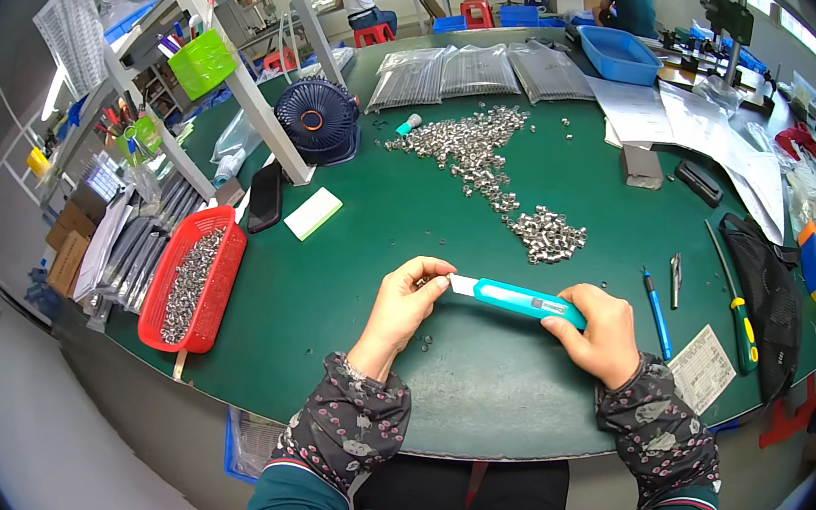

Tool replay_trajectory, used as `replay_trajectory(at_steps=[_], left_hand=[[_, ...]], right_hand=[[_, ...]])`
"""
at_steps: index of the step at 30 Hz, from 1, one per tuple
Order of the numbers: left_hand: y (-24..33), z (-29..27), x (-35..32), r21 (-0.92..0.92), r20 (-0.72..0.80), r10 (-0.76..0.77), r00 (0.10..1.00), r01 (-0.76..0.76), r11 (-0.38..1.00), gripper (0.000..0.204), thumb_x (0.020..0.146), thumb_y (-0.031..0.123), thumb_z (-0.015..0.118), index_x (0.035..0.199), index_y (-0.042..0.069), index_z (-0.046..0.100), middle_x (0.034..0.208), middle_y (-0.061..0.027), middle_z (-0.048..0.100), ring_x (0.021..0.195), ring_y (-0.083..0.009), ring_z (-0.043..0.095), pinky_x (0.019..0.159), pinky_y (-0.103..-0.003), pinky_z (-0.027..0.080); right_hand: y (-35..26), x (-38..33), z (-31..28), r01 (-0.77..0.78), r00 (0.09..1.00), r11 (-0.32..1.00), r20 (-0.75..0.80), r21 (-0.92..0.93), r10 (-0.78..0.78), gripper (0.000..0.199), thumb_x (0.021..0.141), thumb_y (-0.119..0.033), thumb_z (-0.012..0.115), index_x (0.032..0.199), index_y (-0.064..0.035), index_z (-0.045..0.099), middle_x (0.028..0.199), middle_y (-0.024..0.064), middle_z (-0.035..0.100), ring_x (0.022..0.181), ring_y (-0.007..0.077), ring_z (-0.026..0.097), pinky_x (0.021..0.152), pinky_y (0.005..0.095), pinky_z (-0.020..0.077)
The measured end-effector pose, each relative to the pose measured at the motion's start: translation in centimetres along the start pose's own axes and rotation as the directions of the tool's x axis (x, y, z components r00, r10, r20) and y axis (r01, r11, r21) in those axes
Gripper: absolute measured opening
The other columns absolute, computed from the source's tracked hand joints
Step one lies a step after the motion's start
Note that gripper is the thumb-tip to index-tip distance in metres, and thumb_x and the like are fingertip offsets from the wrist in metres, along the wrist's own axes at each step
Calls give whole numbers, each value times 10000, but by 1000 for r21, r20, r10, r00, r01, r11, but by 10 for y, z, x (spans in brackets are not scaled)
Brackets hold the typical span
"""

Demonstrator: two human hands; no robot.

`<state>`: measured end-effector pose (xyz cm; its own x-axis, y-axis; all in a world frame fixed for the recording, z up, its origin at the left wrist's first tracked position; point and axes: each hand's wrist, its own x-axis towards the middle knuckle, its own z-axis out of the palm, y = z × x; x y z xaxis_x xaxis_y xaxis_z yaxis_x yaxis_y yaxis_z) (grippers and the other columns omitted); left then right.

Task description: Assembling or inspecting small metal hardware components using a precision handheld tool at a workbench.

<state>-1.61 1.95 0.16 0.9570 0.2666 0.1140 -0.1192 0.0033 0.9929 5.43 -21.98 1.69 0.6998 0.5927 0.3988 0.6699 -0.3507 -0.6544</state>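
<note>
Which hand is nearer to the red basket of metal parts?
Left. The left hand, pinching the tip of the teal utility knife, lies to the right of the red basket. The right hand, gripping the knife's handle, is farther right again.

Basket (225,274) left of hands — metal parts (498,170) behind.

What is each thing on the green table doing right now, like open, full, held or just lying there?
Teal utility knife: held level, pale blade end out.
Left hand: pinching the blade end.
Right hand: gripping the handle.
Red plastic basket: holding small metal parts.
Shiny metal sleeves: loose, scattered.
Blue pen: lying flat.
Blue plastic bin: contents unclear.
</note>
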Motion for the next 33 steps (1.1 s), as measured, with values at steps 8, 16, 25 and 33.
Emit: replay_trajectory(at_steps=[8,16,25,33], left_hand=[[0,-1,2,-371,80,-174,982,191,909,124,799,45,507,917,8,506,807,-66,523,529,-39,386,376,-141,269],[19,34,16,-276,128,-331,935,354,893,94,755,56,537,843,37,511,696,-8,477,526,-75,400,395,-180,288],[-4,88,55,820,72,188,979,-166,547,76,679,83,622,747,76,589,735,-88,494,692,-247,515,607,-361,410],[-25,90,61,806,86,226,970,-201,557,100,695,90,618,759,58,549,744,-93,498,699,-260,523,624,-367,415]], right_hand=[[2,3,-3,123,937,992,-333,26,-107,229,706,-203,633,773,-4,543,645,124,530,559,261,532,510,318,410],[6,6,-14,19,901,981,-429,193,67,210,726,-195,627,761,-8,538,617,83,528,526,169,504,483,285,379],[7,5,-13,76,884,981,-467,176,15,230,716,-220,643,773,-19,547,647,101,542,563,237,537,508,306,408],[9,6,-12,108,879,980,-477,170,-15,247,708,-234,645,770,-18,543,669,113,545,580,262,542,517,321,417]])
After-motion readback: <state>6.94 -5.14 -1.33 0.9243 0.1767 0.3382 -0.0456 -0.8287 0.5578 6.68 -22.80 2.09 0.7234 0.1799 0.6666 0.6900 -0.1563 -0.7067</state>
